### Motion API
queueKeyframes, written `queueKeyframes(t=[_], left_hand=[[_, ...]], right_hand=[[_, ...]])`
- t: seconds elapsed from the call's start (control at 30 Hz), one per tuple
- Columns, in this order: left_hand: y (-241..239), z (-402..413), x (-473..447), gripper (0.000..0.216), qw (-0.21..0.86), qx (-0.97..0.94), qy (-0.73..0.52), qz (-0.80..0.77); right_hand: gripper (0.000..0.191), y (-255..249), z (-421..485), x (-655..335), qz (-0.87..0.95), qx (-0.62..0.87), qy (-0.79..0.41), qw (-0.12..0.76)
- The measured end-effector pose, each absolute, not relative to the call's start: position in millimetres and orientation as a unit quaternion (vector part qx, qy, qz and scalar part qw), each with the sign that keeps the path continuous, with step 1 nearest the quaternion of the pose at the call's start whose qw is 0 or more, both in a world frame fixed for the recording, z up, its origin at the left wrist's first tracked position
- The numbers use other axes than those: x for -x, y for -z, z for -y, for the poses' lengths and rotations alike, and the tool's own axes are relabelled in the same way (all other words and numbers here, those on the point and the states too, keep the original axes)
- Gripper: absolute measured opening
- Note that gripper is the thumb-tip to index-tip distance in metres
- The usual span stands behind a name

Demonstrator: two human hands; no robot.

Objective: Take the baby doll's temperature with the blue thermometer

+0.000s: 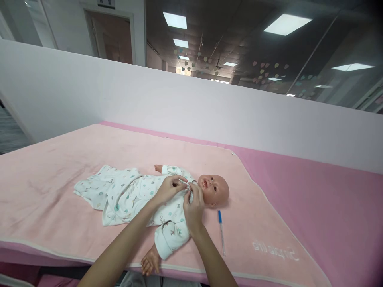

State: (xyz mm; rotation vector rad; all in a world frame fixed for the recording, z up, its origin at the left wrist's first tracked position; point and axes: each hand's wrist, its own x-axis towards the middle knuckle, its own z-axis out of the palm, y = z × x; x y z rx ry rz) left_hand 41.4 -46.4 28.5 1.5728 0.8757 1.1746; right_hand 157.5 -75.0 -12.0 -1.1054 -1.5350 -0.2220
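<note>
A baby doll [220, 187] lies on its back, head to the right, dressed in a white printed baby gown [128, 191] with sleeves. At the neck of the gown, my left hand [170, 188] pinches the cloth between thumb and fingers. Close beside it, my right hand [194, 205] pinches the same stretch of collar, the fingertips of both hands almost meeting. The small spot between the fingertips is partly hidden, so any fastener there cannot be made out. One doll hand [151, 261] rests near the front edge.
Under the doll spreads a pale pink blanket [60, 159] over a darker pink mat [299, 183]. A blue-capped pen-like stick [222, 233], perhaps a thermometer, lies right of my right hand. Behind stands a white low wall [179, 107] with glass above.
</note>
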Motion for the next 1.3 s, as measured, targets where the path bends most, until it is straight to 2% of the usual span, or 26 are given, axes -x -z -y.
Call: queueKeyframes(t=[0.17,0.3,0.43,0.53,0.7,0.83,1.1,1.3], left_hand=[[-27.1,44.3,-42.0,0.021,0.472,-0.651,-0.474,-0.36],[-33.4,45.0,-34.9,0.026,0.47,-0.655,-0.468,-0.362],[-37.8,54.8,-15.8,0.033,0.372,-0.684,-0.458,-0.43],[-34.4,66.7,-2.1,0.033,0.33,-0.709,-0.444,-0.438],[-27.9,76.8,6.7,0.015,0.315,-0.77,-0.392,-0.393],[-23.8,75.0,4.9,0.014,0.298,-0.775,-0.399,-0.39],[-4.2,73.0,-2.8,0.014,0.093,-0.79,-0.429,-0.429],[-2.5,69.8,3.4,0.016,0.044,-0.829,-0.406,-0.383]], right_hand=[[0.026,8.1,76.4,-157.2,0.656,0.459,0.109,0.589],[0.029,5.8,81.1,-157.7,0.644,0.408,0.15,0.63],[0.031,6.2,84.2,-158.8,0.647,0.38,0.14,0.646],[0.03,6.6,83.4,-159.2,0.652,0.396,0.118,0.636],[0.029,5.0,81.7,-159.0,0.662,0.415,0.109,0.614],[0.027,3.9,83.0,-158.3,0.687,0.415,0.112,0.586],[0.021,5.2,83.3,-155.4,0.725,0.431,0.113,0.525],[0.018,10.1,79.3,-155.0,0.714,0.437,0.124,0.533]])
